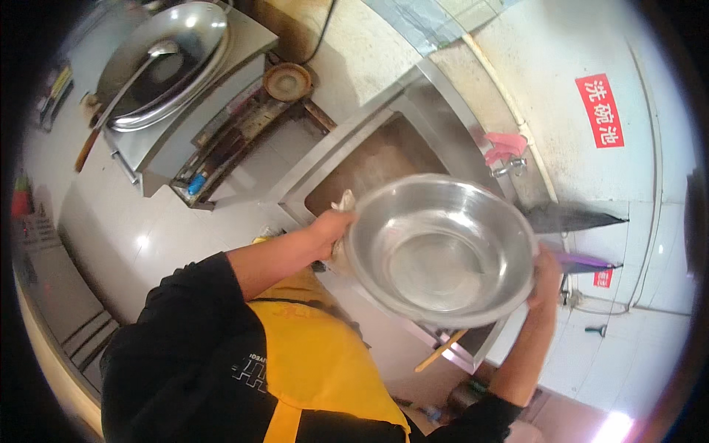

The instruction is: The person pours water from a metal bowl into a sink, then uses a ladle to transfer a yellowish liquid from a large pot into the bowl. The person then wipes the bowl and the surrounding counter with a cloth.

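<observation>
Two hands (329,225) (545,277), one steel bowl (442,249), one rag (343,203)

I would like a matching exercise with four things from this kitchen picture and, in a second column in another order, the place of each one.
Things:
1. steel bowl
2. wok
3. pink cloth
4. red sign

Places:
A. on the white wall, at the upper right
B. held between the left hand and the right hand, above the sink
C. on the stove at the upper left, with a ladle in it
D. draped at the tap behind the sink

Pairs: 1-B, 2-C, 3-D, 4-A
</observation>
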`<state>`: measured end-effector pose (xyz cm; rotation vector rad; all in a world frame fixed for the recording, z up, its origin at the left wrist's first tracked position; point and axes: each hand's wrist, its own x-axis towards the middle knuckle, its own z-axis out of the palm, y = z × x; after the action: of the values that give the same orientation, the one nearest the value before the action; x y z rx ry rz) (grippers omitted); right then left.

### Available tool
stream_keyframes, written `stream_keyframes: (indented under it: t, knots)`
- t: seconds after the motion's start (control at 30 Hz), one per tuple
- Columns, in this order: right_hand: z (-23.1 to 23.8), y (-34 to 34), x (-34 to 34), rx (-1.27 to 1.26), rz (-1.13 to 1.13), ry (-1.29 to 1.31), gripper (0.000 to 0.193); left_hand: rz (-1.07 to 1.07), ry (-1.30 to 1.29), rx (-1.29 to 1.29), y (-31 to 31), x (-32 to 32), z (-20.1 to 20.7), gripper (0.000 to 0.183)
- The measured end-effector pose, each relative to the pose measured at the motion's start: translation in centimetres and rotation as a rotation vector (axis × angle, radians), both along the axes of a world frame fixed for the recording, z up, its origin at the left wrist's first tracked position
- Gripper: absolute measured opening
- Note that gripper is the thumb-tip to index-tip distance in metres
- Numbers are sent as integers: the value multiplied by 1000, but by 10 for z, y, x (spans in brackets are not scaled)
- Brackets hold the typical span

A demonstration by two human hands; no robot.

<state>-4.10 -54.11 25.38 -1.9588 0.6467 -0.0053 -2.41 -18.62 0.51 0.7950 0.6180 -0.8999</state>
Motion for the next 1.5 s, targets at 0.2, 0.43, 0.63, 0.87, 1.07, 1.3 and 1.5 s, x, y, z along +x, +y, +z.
stream_keyframes:
  t: [0.2,0.43,0.63,0.87,1.07,1.3,1.5]
  knots:
    - [-158,43,-59,253,-191,-107,35,130,-320,548,82,-6,-2,41]
    - [-226,152,-48,455,-81,-234,27,291,-430,525,197,-15,-4,35]
    - [-251,183,-50,367,-111,-211,28,230,-385,685,217,-18,27,52]
    - [-264,157,-80,-316,49,-166,28,288,-497,694,267,-6,13,48]
    - [-170,234,-63,-384,326,-466,30,494,-620,33,263,-21,87,64]
    - [-136,359,-25,16,707,-620,57,290,-685,-185,154,-51,103,56]
    - [-157,351,-43,269,552,-478,50,320,-629,-160,121,-66,98,42]
